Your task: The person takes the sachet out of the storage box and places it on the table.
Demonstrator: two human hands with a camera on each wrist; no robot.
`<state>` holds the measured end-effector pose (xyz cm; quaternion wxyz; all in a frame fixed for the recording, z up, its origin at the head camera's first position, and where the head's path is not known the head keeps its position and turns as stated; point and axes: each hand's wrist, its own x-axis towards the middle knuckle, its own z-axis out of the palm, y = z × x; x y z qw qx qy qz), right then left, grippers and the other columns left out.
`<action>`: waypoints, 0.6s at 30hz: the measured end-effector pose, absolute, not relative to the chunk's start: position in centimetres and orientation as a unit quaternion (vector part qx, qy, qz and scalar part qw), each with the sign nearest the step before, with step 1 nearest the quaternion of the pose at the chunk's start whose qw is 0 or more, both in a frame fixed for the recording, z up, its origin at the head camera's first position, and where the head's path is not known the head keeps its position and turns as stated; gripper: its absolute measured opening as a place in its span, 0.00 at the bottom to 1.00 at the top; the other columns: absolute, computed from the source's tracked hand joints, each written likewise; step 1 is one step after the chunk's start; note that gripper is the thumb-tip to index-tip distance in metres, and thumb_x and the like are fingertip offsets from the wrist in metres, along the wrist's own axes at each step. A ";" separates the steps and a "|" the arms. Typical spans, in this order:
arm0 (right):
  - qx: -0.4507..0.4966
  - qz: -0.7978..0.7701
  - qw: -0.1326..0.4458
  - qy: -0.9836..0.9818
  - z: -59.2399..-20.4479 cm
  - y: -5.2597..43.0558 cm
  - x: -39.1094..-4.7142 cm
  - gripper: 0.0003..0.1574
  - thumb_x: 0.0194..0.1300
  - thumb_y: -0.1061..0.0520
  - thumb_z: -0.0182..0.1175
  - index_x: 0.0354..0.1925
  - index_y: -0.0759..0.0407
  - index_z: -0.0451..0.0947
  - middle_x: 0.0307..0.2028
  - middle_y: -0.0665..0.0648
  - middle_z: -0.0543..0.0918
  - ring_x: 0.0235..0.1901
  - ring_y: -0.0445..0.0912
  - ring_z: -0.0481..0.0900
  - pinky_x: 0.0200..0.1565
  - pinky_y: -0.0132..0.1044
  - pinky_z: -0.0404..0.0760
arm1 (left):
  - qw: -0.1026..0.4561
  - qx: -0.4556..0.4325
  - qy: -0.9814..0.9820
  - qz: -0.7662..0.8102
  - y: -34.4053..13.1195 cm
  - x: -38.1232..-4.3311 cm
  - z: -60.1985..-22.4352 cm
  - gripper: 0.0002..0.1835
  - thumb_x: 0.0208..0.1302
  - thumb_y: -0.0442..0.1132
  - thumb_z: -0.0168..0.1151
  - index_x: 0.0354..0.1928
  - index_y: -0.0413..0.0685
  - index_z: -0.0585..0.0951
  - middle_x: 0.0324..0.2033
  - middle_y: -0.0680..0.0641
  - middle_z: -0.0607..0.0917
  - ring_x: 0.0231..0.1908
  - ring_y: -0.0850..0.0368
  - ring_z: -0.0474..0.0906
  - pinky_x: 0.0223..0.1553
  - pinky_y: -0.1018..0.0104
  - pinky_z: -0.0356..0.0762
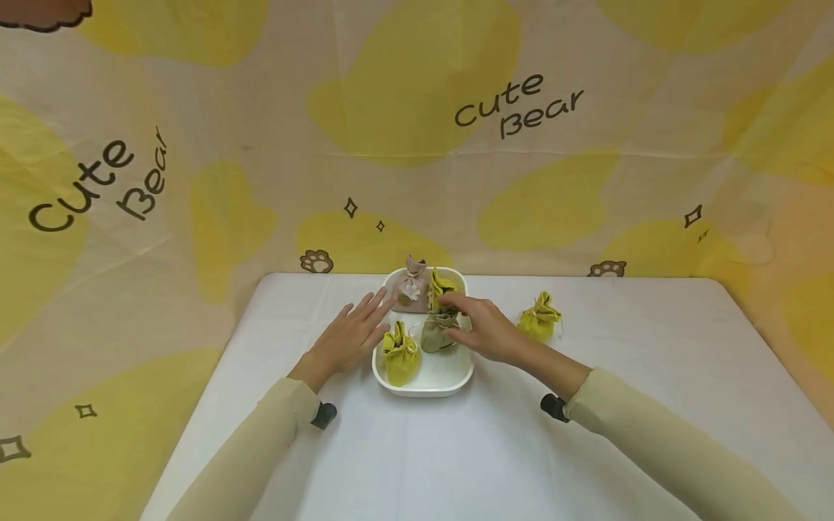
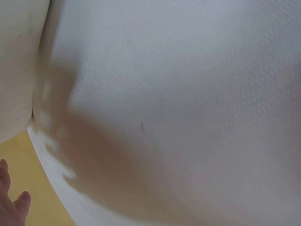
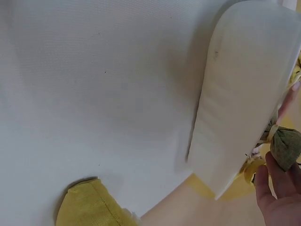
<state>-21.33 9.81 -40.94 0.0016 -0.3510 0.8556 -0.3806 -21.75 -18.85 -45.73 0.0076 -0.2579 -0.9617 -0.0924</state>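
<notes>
In the head view my right hand (image 1: 490,331) holds a grey-green drawstring pouch (image 1: 433,336) over the right part of a white tray (image 1: 423,393). Its fingers are at the gathered top. The right wrist view shows the fingertips against this same pouch (image 3: 286,149) beyond the tray's side wall (image 3: 240,89). My left hand (image 1: 347,336) reaches over the tray's left rim with its fingers extended, holding nothing. Near it are a yellow pouch (image 1: 400,363) at the front and a pink pouch (image 1: 410,291) with a white flower at the back.
Another yellow pouch (image 1: 434,288) is at the tray's back right, partly covered by my right hand. To the right of the tray, one more yellow pouch (image 1: 537,323) stands on the white table (image 1: 625,347). Behind the table hangs a patterned cloth (image 1: 404,108).
</notes>
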 end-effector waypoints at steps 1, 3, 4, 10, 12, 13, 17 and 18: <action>-0.350 -0.383 0.003 0.855 -41.0 9.7 -21.3 0.30 0.56 0.61 0.66 0.57 0.61 0.70 0.52 0.59 0.78 0.51 0.47 0.76 0.52 0.42 0.76 | 0.007 -0.258 -0.962 -0.092 -18.8 -21.7 -45.7 0.29 0.72 0.56 0.31 0.72 0.61 0.47 0.72 0.53 0.43 0.70 0.47 0.44 0.65 0.42 0.46; -0.347 -0.385 0.006 0.855 -41.0 9.6 -21.3 0.30 0.56 0.62 0.65 0.57 0.63 0.71 0.52 0.59 0.78 0.51 0.48 0.76 0.53 0.42 0.75 | 0.004 -0.256 -0.962 -0.093 -18.8 -21.7 -45.7 0.29 0.72 0.56 0.31 0.72 0.62 0.46 0.72 0.53 0.42 0.70 0.48 0.43 0.65 0.42 0.46; -0.346 -0.385 0.007 0.856 -41.0 9.5 -21.3 0.30 0.56 0.63 0.65 0.57 0.64 0.71 0.52 0.60 0.78 0.51 0.48 0.76 0.53 0.42 0.75 | 0.003 -0.255 -0.962 -0.094 -18.8 -21.7 -45.7 0.29 0.72 0.56 0.31 0.72 0.62 0.46 0.72 0.53 0.42 0.70 0.49 0.43 0.65 0.42 0.46; -0.326 -0.373 0.005 0.868 -40.9 9.3 -21.2 0.26 0.57 0.64 0.64 0.55 0.59 0.73 0.48 0.56 0.82 0.47 0.44 0.79 0.49 0.37 0.77 | 0.001 -0.253 -0.963 -0.094 -18.7 -21.7 -45.5 0.29 0.72 0.56 0.30 0.72 0.62 0.46 0.72 0.54 0.42 0.70 0.50 0.42 0.66 0.44 0.45; -0.321 -0.374 0.002 0.870 -40.9 9.4 -21.1 0.26 0.56 0.65 0.64 0.54 0.57 0.73 0.45 0.54 0.83 0.45 0.43 0.80 0.48 0.37 0.78 | 0.002 -0.256 -0.962 -0.093 -18.7 -21.7 -45.6 0.29 0.72 0.56 0.30 0.72 0.61 0.46 0.72 0.54 0.42 0.70 0.49 0.42 0.66 0.43 0.45; -0.320 -0.377 -0.001 0.869 -40.9 9.4 -21.1 0.26 0.56 0.65 0.64 0.54 0.58 0.74 0.45 0.55 0.83 0.45 0.43 0.81 0.48 0.37 0.79 | 0.003 -0.257 -0.962 -0.093 -18.7 -21.7 -45.6 0.29 0.72 0.56 0.30 0.72 0.61 0.46 0.72 0.54 0.42 0.70 0.49 0.42 0.66 0.43 0.45; -0.317 -0.386 -0.009 0.866 -40.9 9.5 -20.9 0.24 0.56 0.65 0.65 0.52 0.59 0.75 0.43 0.55 0.84 0.43 0.43 0.82 0.47 0.38 0.79 | 0.004 -0.257 -0.962 -0.094 -18.8 -21.7 -45.7 0.29 0.72 0.56 0.30 0.72 0.61 0.47 0.72 0.53 0.42 0.70 0.49 0.42 0.65 0.42 0.46; -0.317 -0.388 -0.010 0.865 -40.9 9.5 -20.8 0.23 0.56 0.65 0.65 0.52 0.59 0.75 0.43 0.55 0.84 0.43 0.43 0.82 0.47 0.38 0.79 | 0.003 -0.255 -0.962 -0.095 -18.8 -21.7 -45.7 0.29 0.72 0.57 0.29 0.72 0.61 0.46 0.72 0.54 0.42 0.70 0.49 0.42 0.66 0.43 0.46</action>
